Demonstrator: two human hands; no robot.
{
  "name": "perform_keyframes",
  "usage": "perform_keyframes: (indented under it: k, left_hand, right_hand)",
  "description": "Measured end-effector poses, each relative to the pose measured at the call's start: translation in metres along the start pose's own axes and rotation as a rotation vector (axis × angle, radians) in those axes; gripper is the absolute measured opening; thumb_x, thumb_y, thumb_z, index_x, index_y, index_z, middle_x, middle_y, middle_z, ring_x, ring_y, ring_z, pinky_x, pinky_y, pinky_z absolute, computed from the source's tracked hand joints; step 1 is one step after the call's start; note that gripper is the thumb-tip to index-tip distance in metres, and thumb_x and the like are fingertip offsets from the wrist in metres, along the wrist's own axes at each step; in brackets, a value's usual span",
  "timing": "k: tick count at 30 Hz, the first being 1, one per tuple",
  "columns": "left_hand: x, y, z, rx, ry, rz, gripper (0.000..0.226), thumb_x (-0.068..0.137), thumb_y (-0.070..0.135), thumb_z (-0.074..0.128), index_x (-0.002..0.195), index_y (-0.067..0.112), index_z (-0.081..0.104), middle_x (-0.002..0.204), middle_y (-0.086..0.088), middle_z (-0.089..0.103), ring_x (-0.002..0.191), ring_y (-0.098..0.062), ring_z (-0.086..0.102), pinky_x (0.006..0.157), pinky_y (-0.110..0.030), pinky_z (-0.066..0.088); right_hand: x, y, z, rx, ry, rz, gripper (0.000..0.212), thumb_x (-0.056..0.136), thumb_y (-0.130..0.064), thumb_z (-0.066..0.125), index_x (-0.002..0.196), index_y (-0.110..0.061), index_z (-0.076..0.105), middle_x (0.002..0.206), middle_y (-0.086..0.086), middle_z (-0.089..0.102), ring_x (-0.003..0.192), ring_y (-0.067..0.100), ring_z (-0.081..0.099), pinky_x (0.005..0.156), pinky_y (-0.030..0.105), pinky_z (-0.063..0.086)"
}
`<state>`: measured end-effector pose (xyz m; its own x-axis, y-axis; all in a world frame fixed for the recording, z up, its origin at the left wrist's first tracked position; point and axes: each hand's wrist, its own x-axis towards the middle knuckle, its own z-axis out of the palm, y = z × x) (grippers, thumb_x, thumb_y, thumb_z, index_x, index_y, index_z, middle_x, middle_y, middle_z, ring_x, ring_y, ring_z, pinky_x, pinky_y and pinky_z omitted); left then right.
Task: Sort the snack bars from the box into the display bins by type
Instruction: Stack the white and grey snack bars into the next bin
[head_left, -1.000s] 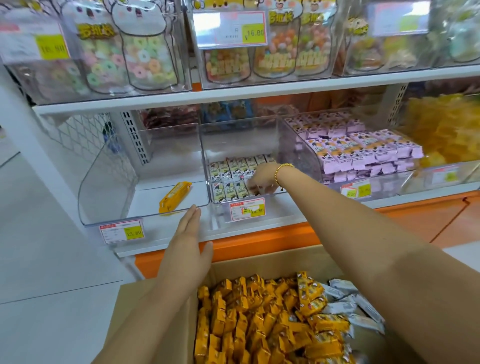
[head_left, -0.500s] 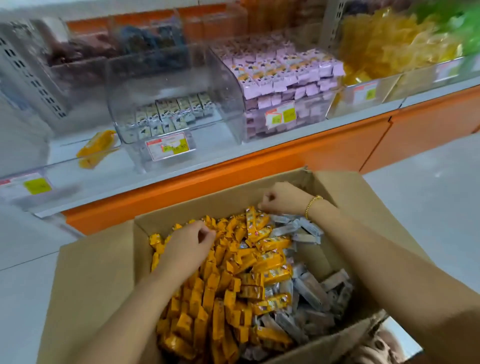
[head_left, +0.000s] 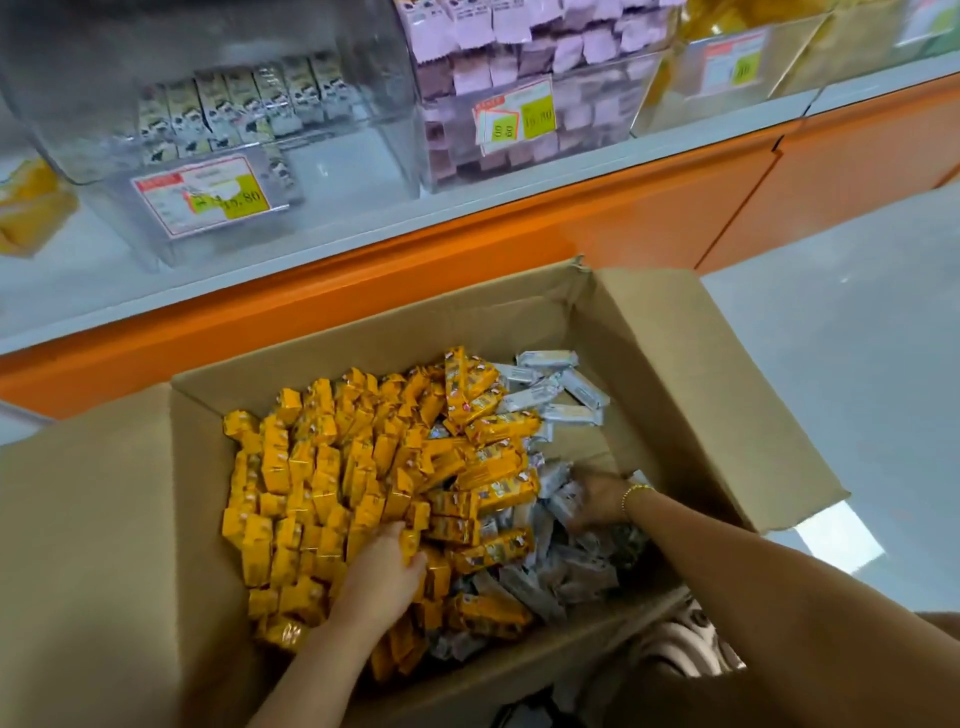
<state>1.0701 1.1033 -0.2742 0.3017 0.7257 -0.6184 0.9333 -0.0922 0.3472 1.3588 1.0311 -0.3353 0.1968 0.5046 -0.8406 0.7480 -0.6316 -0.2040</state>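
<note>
In the head view, the left hand (head_left: 382, 577) curls its fingers (head_left: 399, 538) down into the yellow bars (head_left: 322, 457) heaped in the box (head_left: 649, 332), closing on a few. The right hand (head_left: 597, 499) is sunk among the silver bars (head_left: 561, 395) just right of that heap, and I cannot tell whether it grips any. The wrappers look light, crinkly and slippery, so they are best pinched mid-length, several together. The display bins (head_left: 374, 78) stand well beyond both hands.

A pale shelf (head_left: 104, 275) is running above an orange base panel (head_left: 519, 254), and a clear bin (head_left: 363, 130) with a red-and-yellow price tag (head_left: 208, 192) is standing on it. Just right of that bin, a second bin (head_left: 587, 140) is holding pink packets (head_left: 519, 26). Farther right, a third bin (head_left: 675, 104) is showing yellow snacks (head_left: 727, 15). Left of the clear bin, a yellow pack (head_left: 31, 208) is lying.
</note>
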Motion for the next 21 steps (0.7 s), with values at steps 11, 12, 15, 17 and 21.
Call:
perform_keyframes:
  k: [11,12,15,17,21]
  left_hand:
    - [-0.011,0.032,-0.033,-0.223,0.006,0.102,0.032,0.097,0.031,0.051,0.124,0.017,0.059,0.086,0.015,0.058,0.068,0.0,0.048,0.063,-0.015,0.041]
    - [-0.015,0.039,-0.04,-0.326,-0.024,0.106,0.03,0.097,0.033,0.049,0.118,0.017,0.063,0.086,0.013,0.061,0.071,-0.002,0.053,0.068,-0.017,0.045]
    - [-0.032,0.06,-0.066,-0.856,-0.223,0.019,0.04,0.099,0.038,0.042,0.111,0.009,0.066,0.104,-0.005,0.071,0.095,-0.016,0.066,0.084,-0.029,0.053]
    - [-0.045,0.072,-0.09,-1.141,-0.364,-0.013,0.052,0.098,0.045,0.036,0.109,0.004,0.065,0.104,-0.01,0.072,0.1,-0.022,0.066,0.089,-0.034,0.052]
    - [-0.068,0.087,-0.136,-1.55,-0.409,-0.036,0.064,0.096,0.051,0.035,0.11,-0.006,0.059,0.105,-0.022,0.069,0.103,-0.032,0.064,0.089,-0.041,0.051]
  right_hand:
    - [-0.056,-0.052,-0.096,0.25,-0.029,-0.234,0.064,0.072,-0.023,0.082,0.123,-0.02,0.043,0.102,0.005,0.055,0.087,0.017,0.057,0.074,0.03,0.055]
    - [-0.065,-0.063,-0.105,0.274,0.032,-0.3,0.063,0.07,-0.023,0.084,0.119,-0.022,0.045,0.108,0.008,0.057,0.092,0.02,0.059,0.081,0.035,0.054]
    - [-0.102,-0.103,-0.123,0.357,0.248,-0.541,0.069,0.067,-0.021,0.086,0.124,-0.022,0.048,0.111,0.005,0.058,0.098,0.022,0.059,0.087,0.037,0.052]
    - [-0.13,-0.132,-0.126,0.444,0.36,-0.711,0.069,0.068,-0.018,0.085,0.125,-0.025,0.046,0.093,-0.001,0.055,0.079,0.012,0.054,0.072,0.028,0.05]
    - [-0.175,-0.179,-0.117,0.627,0.48,-0.991,0.067,0.069,-0.009,0.084,0.123,-0.026,0.047,0.105,-0.004,0.056,0.095,-0.001,0.06,0.083,0.027,0.054]
